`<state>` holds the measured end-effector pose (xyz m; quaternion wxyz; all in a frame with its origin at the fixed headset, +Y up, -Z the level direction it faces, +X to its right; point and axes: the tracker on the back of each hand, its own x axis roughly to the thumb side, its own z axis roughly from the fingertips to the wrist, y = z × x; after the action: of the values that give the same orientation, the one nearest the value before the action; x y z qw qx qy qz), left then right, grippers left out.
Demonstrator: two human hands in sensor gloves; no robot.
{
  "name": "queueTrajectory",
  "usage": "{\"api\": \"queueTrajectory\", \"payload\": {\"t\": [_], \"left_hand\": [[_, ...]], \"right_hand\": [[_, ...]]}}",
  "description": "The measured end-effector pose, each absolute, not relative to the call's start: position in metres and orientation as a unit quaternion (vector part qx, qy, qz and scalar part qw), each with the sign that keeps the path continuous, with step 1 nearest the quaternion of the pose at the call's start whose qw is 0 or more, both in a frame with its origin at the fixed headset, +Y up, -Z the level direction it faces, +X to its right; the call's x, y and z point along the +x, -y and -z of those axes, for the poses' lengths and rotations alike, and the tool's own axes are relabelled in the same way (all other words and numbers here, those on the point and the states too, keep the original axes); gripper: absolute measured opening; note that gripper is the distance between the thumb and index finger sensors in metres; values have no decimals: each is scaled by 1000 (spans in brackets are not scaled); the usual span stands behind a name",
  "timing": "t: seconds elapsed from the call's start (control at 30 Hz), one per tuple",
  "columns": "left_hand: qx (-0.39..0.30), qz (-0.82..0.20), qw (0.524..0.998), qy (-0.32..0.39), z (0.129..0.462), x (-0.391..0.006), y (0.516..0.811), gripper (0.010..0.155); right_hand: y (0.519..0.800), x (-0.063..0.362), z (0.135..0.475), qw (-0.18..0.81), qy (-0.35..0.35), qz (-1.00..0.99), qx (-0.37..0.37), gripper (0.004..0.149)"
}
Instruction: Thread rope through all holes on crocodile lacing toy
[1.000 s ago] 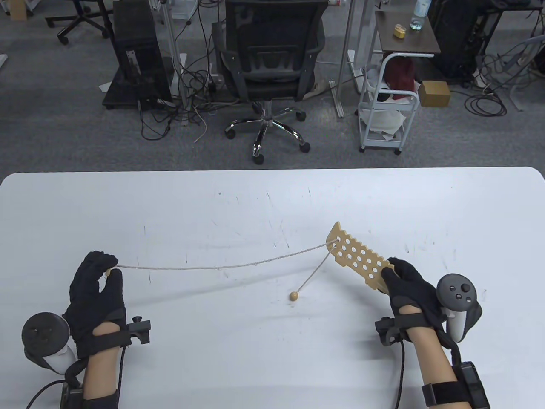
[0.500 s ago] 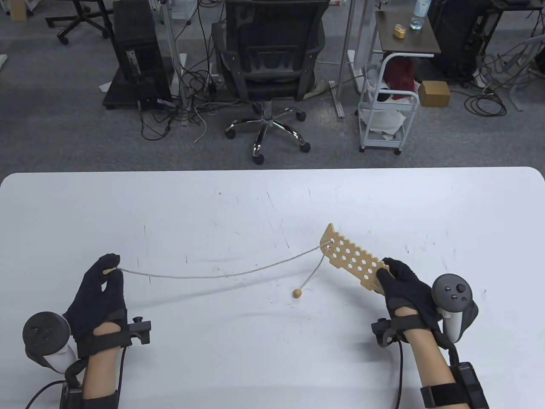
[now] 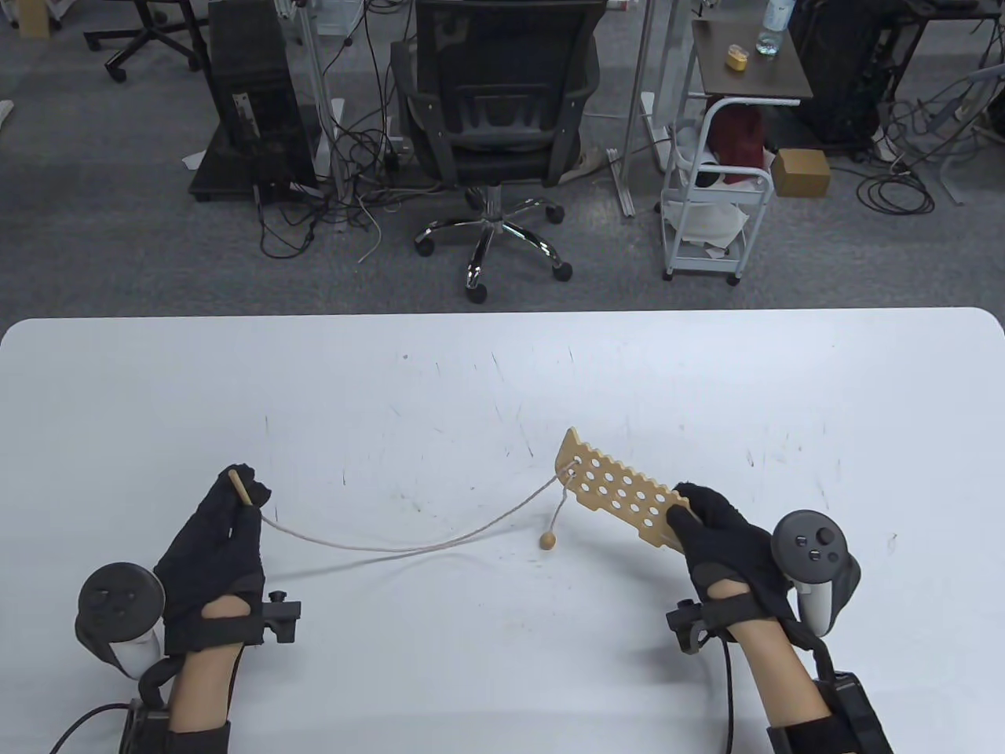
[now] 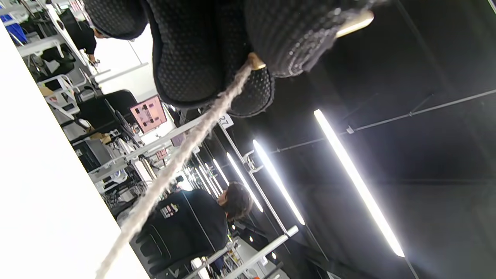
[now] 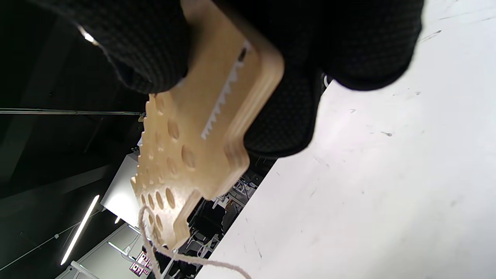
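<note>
At the near left of the white table (image 3: 440, 353), the left hand (image 3: 212, 550) pinches a thin wooden needle (image 3: 239, 487) between thumb and fingertips, its tip pointing up and away from the person. The left wrist view shows the same pinch close up, with the rope (image 4: 182, 155) leaving the needle's lower end just under the gloved fingers (image 4: 193, 58).

From that hand the rope (image 3: 408, 542) sags to the right in a slack curve, dipping toward the table surface near the middle and rising again to the crocodile lacing toy (image 3: 616, 495). It passes through a hole at the toy's far left end, and a short piece hangs down from there to a small wooden bead (image 3: 547, 539) that lies on or just above the table; which cannot be told.

The toy is a flat wooden board with rows of holes, held tilted above the table, right of centre. The right hand (image 3: 726, 550) grips its near right end, fingers and thumb curled round the wood, as the right wrist view confirms.
</note>
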<state>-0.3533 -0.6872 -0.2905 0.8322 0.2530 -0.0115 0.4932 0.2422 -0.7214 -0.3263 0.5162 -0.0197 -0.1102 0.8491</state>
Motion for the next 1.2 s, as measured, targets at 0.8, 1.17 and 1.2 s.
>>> {"api": "queueTrajectory", "payload": {"t": [0.8, 1.17, 1.2], "left_hand": [[125, -420, 889, 131, 301, -285, 705, 50], [87, -409, 892, 173, 300, -261, 711, 46], [85, -408, 891, 179, 299, -258, 711, 46]], "right_hand": [[714, 205, 309, 503, 95, -857, 58, 44], [713, 183, 301, 488, 77, -863, 103, 44], [713, 180, 300, 487, 76, -864, 107, 45]]}}
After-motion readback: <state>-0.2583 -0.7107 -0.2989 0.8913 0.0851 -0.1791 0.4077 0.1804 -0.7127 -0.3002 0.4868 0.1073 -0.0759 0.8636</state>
